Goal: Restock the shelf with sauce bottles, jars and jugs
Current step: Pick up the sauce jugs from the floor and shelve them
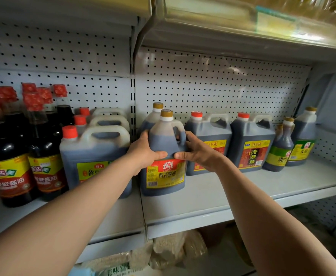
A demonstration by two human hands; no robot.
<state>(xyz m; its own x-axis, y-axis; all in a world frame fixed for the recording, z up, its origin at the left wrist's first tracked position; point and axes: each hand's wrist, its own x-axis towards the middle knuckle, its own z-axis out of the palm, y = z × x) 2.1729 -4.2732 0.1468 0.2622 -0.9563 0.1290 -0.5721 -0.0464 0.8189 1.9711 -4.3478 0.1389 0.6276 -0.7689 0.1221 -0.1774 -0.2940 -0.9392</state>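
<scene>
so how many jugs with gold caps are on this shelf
4: one gripped by both hands, one directly behind it, and two at the far right, a small one and a taller one. Others may be hidden.

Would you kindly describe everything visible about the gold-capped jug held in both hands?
The gold-capped jug is translucent plastic, filled with dark sauce nearly to its shoulder. It has a side handle and a red-and-yellow label with a barcode. It stands upright on the shelf, before a matching jug. The left hand and right hand grip its sides, thumbs across the front.

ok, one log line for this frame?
step: placing jug | left hand: grips jug | right hand: grips jug | jug: upright on shelf, front row
</scene>
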